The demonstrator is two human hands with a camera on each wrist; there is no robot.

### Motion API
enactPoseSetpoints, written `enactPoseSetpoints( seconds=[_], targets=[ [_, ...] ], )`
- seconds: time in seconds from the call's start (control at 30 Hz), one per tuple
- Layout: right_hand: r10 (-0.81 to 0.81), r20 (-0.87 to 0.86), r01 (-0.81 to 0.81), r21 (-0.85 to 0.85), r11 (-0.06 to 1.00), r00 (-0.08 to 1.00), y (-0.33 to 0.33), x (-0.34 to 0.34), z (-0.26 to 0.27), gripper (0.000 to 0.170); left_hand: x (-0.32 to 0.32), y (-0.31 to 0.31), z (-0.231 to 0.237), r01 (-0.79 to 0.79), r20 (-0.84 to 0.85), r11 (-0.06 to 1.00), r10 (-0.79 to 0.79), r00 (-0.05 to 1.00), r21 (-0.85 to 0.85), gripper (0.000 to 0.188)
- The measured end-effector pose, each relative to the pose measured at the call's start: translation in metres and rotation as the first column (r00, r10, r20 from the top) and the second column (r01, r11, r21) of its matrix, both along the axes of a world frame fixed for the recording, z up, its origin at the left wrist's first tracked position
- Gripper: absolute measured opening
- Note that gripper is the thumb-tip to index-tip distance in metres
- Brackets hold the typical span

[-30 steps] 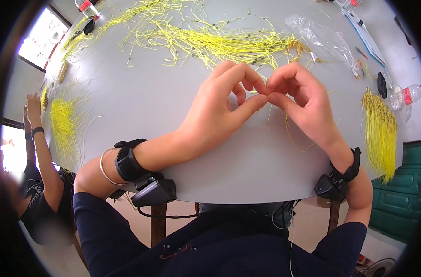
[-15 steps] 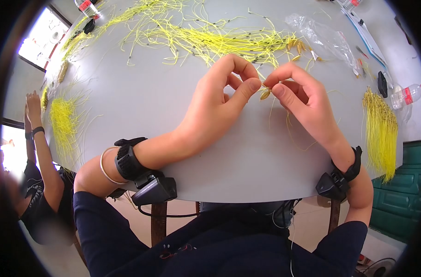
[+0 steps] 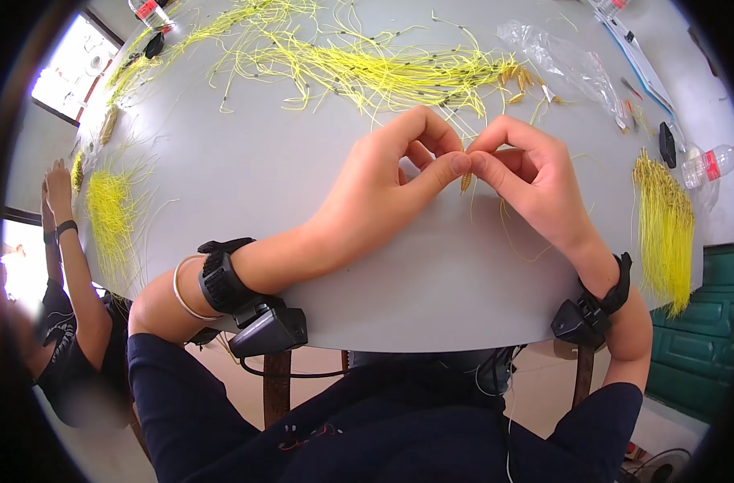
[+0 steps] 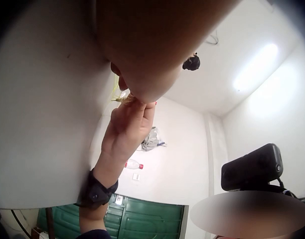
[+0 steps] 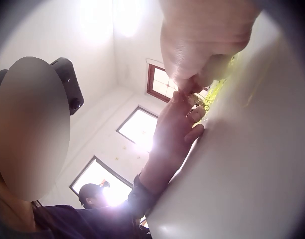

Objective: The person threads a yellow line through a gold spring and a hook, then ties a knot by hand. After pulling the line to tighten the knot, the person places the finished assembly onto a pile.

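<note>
Over the middle of the table, my left hand (image 3: 387,173) and my right hand (image 3: 540,177) meet with thumbs and forefingers pinched together. A small gold wire coil (image 3: 465,183) pokes out below their fingertips. Its ribbed windings (image 4: 121,99) also show in the left wrist view, between the two hands. In the right wrist view the coil (image 5: 200,101) sits beside the curled fingers, near yellow line. Fingertips cover the coil's upper end, where both hands pinch. Thin yellow line (image 3: 502,211) trails below the right hand.
A tangled bundle of yellow lines (image 3: 367,71) with gold coils (image 3: 518,76) lies beyond the hands. Other yellow bundles lie at left (image 3: 109,205) and right (image 3: 665,233). A clear plastic bag (image 3: 556,60), a bottle (image 3: 709,167) and another person's arm (image 3: 81,249) are around the edges.
Half a second ago the fingertips stood apart with the coil tilted between them. Now they have come together again and the coil hangs more upright beneath them.
</note>
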State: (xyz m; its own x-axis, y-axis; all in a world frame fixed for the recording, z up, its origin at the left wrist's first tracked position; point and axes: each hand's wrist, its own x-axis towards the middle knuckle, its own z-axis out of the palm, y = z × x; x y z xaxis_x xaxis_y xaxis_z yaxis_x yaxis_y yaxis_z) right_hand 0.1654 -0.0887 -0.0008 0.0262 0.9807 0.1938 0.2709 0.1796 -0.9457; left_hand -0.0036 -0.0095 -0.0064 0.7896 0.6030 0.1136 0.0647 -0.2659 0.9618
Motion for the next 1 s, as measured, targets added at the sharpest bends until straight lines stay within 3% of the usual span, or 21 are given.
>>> enactPoseSetpoints(
  seconds=[0.3, 0.37, 0.6, 0.67, 0.7, 0.77, 0.8, 0.87, 1.0],
  targets=[
    [0.004, -0.061, -0.006, -0.034, 0.999, 0.998, 0.000, 0.003, 0.002, 0.007, 0.002, -0.001, -0.004, -0.062, 0.087, 0.998, 0.064, 0.994, -0.020, 0.015],
    [0.006, -0.073, -0.010, -0.058, 0.998, 0.997, -0.001, 0.003, 0.007, 0.007, 0.000, 0.000, 0.001, 0.024, -0.026, 0.998, -0.026, 0.999, -0.066, 0.013],
    [0.005, -0.149, -0.024, -0.125, 0.992, 0.989, -0.001, 0.001, 0.009, 0.010, 0.000, -0.001, 0.003, 0.004, -0.010, 1.000, -0.004, 1.000, 0.027, 0.011],
    [0.043, -0.168, -0.062, -0.110, 0.992, 0.985, -0.001, 0.002, 0.010, 0.011, 0.001, 0.002, 0.000, 0.133, 0.191, 0.989, -0.117, 0.974, -0.070, 0.009],
    [0.081, -0.187, -0.100, -0.094, 0.991, 0.979, -0.001, 0.002, 0.010, 0.012, 0.000, 0.002, 0.000, 0.134, 0.190, 0.988, -0.118, 0.975, -0.073, 0.009],
    [0.083, -0.180, -0.097, -0.071, 0.993, 0.980, -0.003, 0.001, 0.010, 0.013, -0.003, 0.001, 0.009, 0.224, 0.211, 0.927, -0.164, 0.964, -0.301, 0.013],
    [0.087, -0.171, -0.096, -0.045, 0.994, 0.981, -0.003, 0.000, 0.010, 0.014, -0.003, 0.002, 0.009, 0.224, 0.210, 0.927, -0.165, 0.964, -0.301, 0.013],
    [0.039, -0.197, -0.058, -0.092, 0.994, 0.980, -0.004, 0.002, 0.013, 0.014, -0.004, 0.003, 0.010, 0.276, 0.265, 0.843, -0.166, 0.950, -0.462, 0.019],
    [-0.033, -0.261, 0.010, -0.089, 0.996, 0.965, -0.004, 0.002, 0.013, 0.014, -0.001, 0.002, 0.010, 0.260, 0.312, 0.883, -0.139, 0.940, -0.392, 0.024]
  ],
)
